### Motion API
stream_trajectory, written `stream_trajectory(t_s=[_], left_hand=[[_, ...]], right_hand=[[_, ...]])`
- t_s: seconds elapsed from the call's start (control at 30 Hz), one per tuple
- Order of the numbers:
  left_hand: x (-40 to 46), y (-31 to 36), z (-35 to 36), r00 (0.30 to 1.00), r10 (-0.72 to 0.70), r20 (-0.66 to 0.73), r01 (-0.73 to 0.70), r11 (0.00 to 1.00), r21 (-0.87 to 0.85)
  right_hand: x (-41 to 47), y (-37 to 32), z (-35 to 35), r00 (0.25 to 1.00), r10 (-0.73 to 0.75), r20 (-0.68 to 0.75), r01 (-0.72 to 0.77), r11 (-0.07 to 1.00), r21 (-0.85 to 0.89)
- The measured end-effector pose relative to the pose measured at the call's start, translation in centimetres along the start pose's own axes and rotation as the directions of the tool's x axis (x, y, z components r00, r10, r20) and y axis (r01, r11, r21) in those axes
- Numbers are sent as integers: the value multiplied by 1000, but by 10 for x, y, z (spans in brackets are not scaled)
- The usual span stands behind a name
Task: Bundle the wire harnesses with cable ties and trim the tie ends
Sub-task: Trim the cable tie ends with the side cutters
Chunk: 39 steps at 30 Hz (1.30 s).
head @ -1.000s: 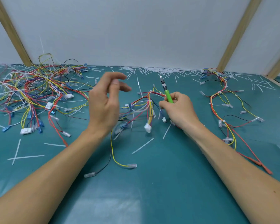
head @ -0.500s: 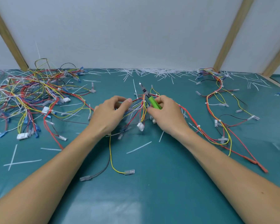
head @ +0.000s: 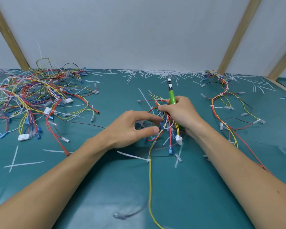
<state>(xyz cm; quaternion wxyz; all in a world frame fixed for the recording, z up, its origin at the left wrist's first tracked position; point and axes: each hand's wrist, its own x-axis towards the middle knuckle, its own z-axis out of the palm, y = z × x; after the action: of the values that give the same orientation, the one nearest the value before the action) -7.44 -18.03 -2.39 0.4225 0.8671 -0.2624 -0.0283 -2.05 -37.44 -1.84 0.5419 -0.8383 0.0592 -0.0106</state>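
Observation:
A small wire harness (head: 168,124) of red, yellow, white and blue leads lies bunched at the middle of the teal mat (head: 106,187), with a long yellow lead trailing toward me. My left hand (head: 129,129) curls in from the left, thumb and forefinger closing on the bunch. My right hand (head: 183,113) grips the green-handled cutter (head: 172,96), its metal tip pointing away from me, and its fingers also hold some of the harness wires. A loose white cable tie (head: 134,156) lies just in front of my left hand.
A big tangled pile of harnesses (head: 31,100) covers the left of the mat. One tied harness (head: 221,103) snakes along the right. Trimmed tie ends (head: 155,73) litter the back edge by the white wall. Wooden struts rise at both sides.
My left hand came down from the air onto the harness. The cutter swung from tilted left to pointing straight away. The wires are gathered tighter between both hands.

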Motion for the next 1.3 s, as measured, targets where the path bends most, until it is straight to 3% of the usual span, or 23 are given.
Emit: stream_trajectory(t_s=[0.07, 0.17, 0.23, 0.33, 0.53, 0.67, 0.73, 0.87, 1.0, 1.2, 1.3], left_hand=[[1, 0, 0, 984, 17, -180, -25, 999, -39], [7, -7, -8, 858, -38, -512, -25, 993, -115], [9, -15, -16, 798, -120, -591, 33, 987, -156], [10, -23, -20, 829, -202, -521, 94, 970, -226], [13, -20, -11, 921, -218, -322, 106, 937, -332], [14, -21, -9, 913, -294, -282, 177, 910, -375], [14, -20, -11, 892, -333, -305, 195, 894, -403], [11, -21, -14, 860, -384, -335, 195, 855, -480], [12, -23, -15, 843, -386, -374, 220, 883, -415], [16, -21, -16, 836, -471, -282, 287, 813, -507], [14, -21, -16, 865, -445, -233, 258, 791, -556]], right_hand=[[0, 3, 1, 1000, -1, 10, 0, 997, 84], [-4, 3, 2, 999, -37, 13, 33, 969, 245], [-6, 2, 3, 998, -59, 22, 47, 932, 360], [-9, -1, 5, 994, -95, 62, 57, 890, 452], [-18, 2, 14, 974, -185, 130, 127, 924, 360], [-20, 0, 14, 965, -222, 136, 176, 941, 289], [-20, -1, 12, 959, -269, 87, 249, 950, 187], [-20, -3, 0, 899, -431, -74, 414, 893, -175], [-17, -3, -13, 863, -502, -45, 454, 813, -365], [-17, -5, -17, 843, -537, 39, 494, 743, -451], [-17, -6, -17, 837, -546, 34, 492, 724, -484]])
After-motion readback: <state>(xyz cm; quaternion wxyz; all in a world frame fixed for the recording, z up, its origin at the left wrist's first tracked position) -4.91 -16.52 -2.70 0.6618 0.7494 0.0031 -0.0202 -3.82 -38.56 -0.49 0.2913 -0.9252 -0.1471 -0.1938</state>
